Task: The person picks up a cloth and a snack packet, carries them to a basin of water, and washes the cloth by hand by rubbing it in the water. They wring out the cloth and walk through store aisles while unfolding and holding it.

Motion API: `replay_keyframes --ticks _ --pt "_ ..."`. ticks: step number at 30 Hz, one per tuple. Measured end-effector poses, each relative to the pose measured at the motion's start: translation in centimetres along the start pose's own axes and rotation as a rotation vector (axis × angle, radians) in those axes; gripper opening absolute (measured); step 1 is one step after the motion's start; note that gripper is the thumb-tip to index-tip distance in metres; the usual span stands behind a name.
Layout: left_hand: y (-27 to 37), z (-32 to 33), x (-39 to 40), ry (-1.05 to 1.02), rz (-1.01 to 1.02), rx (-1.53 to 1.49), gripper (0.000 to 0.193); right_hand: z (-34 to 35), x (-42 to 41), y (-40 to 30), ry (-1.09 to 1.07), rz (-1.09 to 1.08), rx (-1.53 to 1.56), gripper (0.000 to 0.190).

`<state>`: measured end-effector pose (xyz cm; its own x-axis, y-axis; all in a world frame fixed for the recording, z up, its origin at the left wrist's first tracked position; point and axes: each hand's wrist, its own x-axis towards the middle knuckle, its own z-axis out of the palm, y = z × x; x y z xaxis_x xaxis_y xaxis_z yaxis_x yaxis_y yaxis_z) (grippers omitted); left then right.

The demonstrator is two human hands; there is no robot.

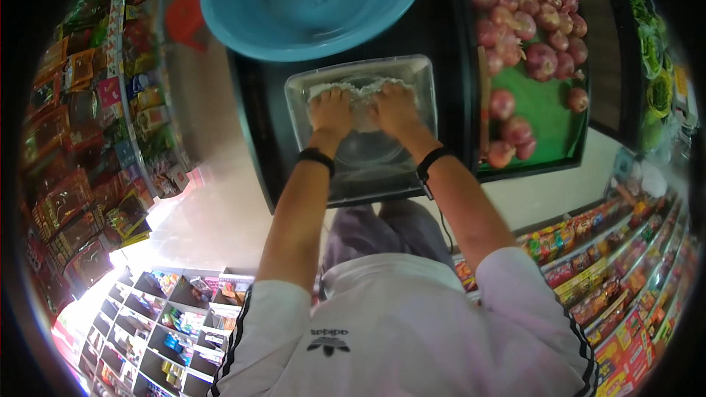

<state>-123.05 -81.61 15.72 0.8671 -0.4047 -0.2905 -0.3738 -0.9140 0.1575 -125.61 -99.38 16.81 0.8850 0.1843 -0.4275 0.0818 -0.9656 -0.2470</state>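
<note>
A clear plastic tub (pixel 364 187) stands on a black surface in front of me, and both my hands reach down into it. Inside lies a white cloth (pixel 364 88) with a rough-looking edge, bunched near the tub's far side. My left hand (pixel 331 111) has its fingers curled over the cloth's left part. Over the right part, my right hand (pixel 394 109) grips in the same way, a short gap from the left. Fingertips are partly hidden in the folds. Black bands circle both wrists.
A large blue plastic basin (pixel 314 49) sits just beyond the tub. To the right, red onions (pixel 543 60) fill a bin with a green liner (pixel 551 132). Shelves of packaged goods (pixel 595 270) flank me right and left. A red stool (pixel 186 17) stands at far left.
</note>
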Motion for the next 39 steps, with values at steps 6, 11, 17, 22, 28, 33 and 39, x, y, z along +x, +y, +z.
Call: replay_keyframes --ticks 6,11,17,22,28,33,39 --pt "-0.7 -0.8 0.9 -0.348 -0.121 -0.265 0.04 -1.1 1.1 0.7 -0.322 0.148 0.22 0.05" --pt "-0.6 -1.0 0.4 -0.576 -0.27 -0.504 0.053 -0.6 0.8 1.2 -0.411 0.152 0.286 0.053" --pt "-0.3 -1.0 -2.1 -0.712 -0.291 -0.52 0.06 0.5 -1.3 0.1 -0.531 0.26 0.342 0.047" --pt "-0.6 -0.9 -3.8 -0.769 -0.296 -0.52 0.062 -0.6 -2.8 -1.0 -0.598 0.15 0.365 0.049" --pt "0.9 -1.8 -4.3 -0.807 -0.236 -0.506 0.062 0.8 -3.8 -0.1 -0.592 0.195 0.292 0.049" --pt "0.6 0.1 -5.7 -0.817 -0.239 -0.509 0.06 0.7 -5.2 -0.8 -0.615 0.104 0.26 0.051" --pt "-0.3 2.3 -7.4 -0.804 -0.244 -0.427 0.05 0.3 -6.8 -3.0 -0.614 0.058 0.218 0.051"
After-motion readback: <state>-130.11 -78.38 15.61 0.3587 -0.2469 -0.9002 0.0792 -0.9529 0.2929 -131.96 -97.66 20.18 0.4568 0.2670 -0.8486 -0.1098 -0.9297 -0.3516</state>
